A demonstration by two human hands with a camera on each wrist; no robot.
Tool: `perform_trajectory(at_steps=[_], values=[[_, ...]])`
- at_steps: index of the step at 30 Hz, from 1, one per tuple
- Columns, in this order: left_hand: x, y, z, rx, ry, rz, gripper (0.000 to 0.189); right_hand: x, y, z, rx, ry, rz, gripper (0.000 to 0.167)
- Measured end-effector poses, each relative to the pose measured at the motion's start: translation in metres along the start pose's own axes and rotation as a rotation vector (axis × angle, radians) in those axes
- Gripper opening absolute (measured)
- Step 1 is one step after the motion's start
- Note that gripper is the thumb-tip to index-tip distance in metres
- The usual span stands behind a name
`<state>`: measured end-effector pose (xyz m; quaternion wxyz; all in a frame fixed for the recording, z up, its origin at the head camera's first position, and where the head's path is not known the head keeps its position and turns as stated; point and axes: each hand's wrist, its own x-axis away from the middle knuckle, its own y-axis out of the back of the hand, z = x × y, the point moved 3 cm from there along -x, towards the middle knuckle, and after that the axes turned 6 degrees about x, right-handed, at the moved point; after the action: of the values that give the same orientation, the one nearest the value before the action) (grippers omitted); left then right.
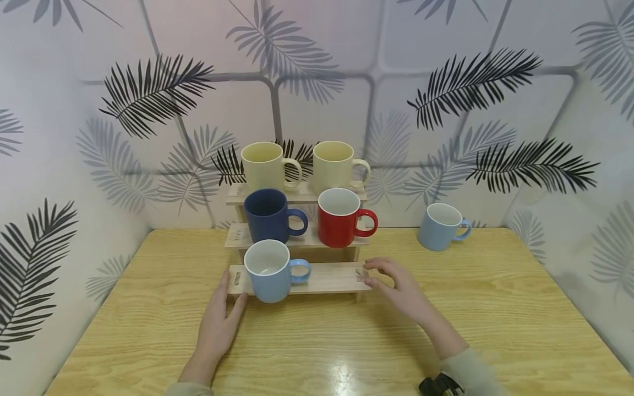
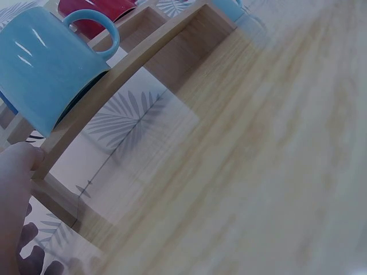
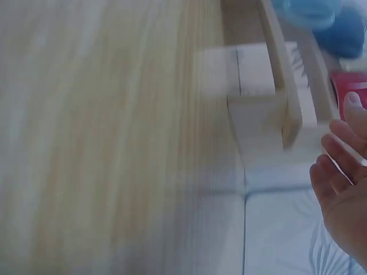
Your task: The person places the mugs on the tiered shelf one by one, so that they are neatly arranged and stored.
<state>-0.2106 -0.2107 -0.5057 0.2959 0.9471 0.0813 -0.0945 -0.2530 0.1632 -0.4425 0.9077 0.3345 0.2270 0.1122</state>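
A three-step wooden rack (image 1: 328, 278) stands on the table. At its lower left corner, my left hand (image 1: 218, 324) holds the bottom shelf, thumb against the front edge and fingers along the side. The left wrist view shows the thumb (image 2: 26, 154) on the wood. By the right end of that shelf, my right hand (image 1: 396, 289) has its fingers spread and loosely bent, holding nothing. A light blue mug (image 1: 269, 275) sits on the bottom shelf's left half. Above it are a dark blue mug (image 1: 267, 220) and a red mug (image 1: 338, 225).
Two cream mugs, one left (image 1: 264, 173) and one right (image 1: 333, 170), occupy the top shelf. Another light blue mug (image 1: 438, 230) stands on the table (image 1: 495, 308) at the back right. Behind the rack is a leaf-patterned wall (image 1: 342, 121).
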Motion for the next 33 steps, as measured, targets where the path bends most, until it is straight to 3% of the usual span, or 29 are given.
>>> perform_trajectory(at_steps=[11,18,28,33], values=[[0.002,0.002,-0.001,0.003,0.007,0.013,0.072,0.005,0.062,-0.055,0.178,-0.001,-0.134,0.025],[0.000,0.001,-0.002,0.009,-0.004,0.008,0.072,0.000,0.094,-0.082,0.303,-0.056,-0.166,0.039],[0.000,0.000,-0.001,0.014,0.000,0.001,0.072,-0.013,0.124,-0.107,0.336,-0.130,-0.282,0.049],[0.000,0.001,-0.001,0.016,0.001,-0.003,0.072,-0.019,0.134,-0.120,0.356,-0.196,-0.279,0.058]])
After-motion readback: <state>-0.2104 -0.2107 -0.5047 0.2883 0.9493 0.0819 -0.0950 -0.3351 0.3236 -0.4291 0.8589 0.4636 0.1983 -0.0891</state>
